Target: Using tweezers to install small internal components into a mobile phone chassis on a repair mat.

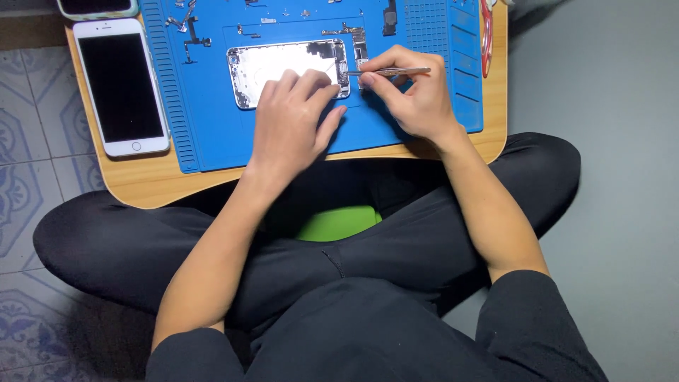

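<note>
Fingers [371, 78] of the right hand [414, 99] pinch tweezers [389, 71] lying left-right, tips toward the phone shell [283, 67]

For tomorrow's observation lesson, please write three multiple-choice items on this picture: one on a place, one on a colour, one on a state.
1. Where does the whole white phone lie?
A. On the bare wood left of the mat
B. In the person's lap
C. On the floor tiles

2. What colour is the work mat?
A. Green
B. Blue
C. Grey

3. What state is the phone housing on the mat in?
A. Closed, screen lit
C. Wrapped in foil
B. Opened, its inside showing

Answers:
1 A: it rests on the wooden table, beside the mat's left edge.
2 B: the mat is blue all over.
3 B: the shell lies open under the left hand, while the right hand holds tweezers at its end.
</note>
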